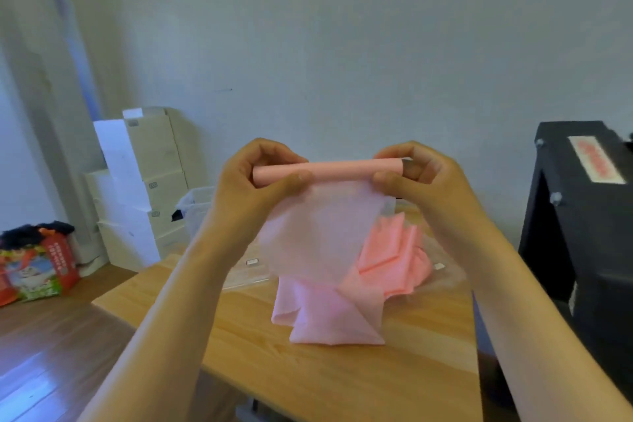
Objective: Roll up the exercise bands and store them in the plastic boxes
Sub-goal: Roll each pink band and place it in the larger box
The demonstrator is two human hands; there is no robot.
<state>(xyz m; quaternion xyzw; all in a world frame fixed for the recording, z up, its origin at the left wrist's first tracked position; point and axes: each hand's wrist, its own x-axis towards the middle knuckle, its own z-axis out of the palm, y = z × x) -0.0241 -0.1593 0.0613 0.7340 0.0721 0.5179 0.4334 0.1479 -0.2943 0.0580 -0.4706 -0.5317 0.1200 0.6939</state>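
Left hand (255, 171) and right hand (416, 169) pinch the roll (339, 169) ends, held high so the band (318, 233) hangs free for winding.

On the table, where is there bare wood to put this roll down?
Bare wood lies along the near edge of the table, in front of the heaped pink band. Farther back it is crowded: clear plastic pieces flank the heap.

Bare left hand (255, 181), bare right hand (426, 178), bare forearms (185, 284)
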